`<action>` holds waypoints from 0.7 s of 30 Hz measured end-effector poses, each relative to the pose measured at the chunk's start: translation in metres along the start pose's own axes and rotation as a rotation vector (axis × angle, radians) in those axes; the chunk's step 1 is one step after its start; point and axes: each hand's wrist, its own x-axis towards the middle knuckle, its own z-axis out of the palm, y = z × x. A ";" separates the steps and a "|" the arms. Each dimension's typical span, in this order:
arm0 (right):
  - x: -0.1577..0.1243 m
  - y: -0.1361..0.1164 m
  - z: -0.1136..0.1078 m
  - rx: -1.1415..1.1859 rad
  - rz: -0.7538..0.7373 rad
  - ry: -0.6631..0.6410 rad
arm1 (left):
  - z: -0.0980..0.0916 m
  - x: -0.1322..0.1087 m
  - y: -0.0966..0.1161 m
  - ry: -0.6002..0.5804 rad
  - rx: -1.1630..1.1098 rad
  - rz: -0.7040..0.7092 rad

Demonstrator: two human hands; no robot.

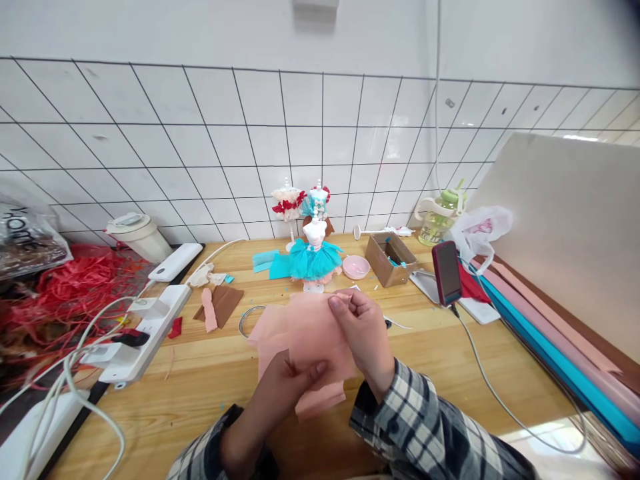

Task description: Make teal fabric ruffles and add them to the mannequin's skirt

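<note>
My left hand (285, 387) pinches the lower edge of a sheet of pink crepe paper (305, 333), thumb on top. My right hand (363, 333) grips the sheet's upper right edge between thumb and fingers. The paper is held just above the wooden table (200, 380). Beyond it stands a small white mannequin (315, 233) wearing a teal and pink paper skirt (315, 261). Two more small dress forms (300, 203) with red and teal trim stand against the tiled wall.
A pink bowl (355, 267), an open cardboard box (390, 258), a phone (447, 272) with cable, paper rolls (550, 333) and a green cup (443, 217) lie right. Left are a power strip (145, 333), brown and pink scraps (217, 305), red string (65, 287) and a white lidded cup (137, 233).
</note>
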 end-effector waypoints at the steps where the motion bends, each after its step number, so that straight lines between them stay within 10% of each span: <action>1: 0.004 -0.001 0.000 0.015 0.005 0.004 | 0.001 0.000 -0.001 0.025 -0.019 -0.023; 11: -0.011 0.019 -0.037 0.126 0.464 -0.554 | -0.014 -0.004 0.002 0.021 -0.356 -0.131; 21: -0.018 0.028 -0.029 0.075 0.377 -0.542 | -0.016 0.002 -0.008 -0.018 -0.418 -0.137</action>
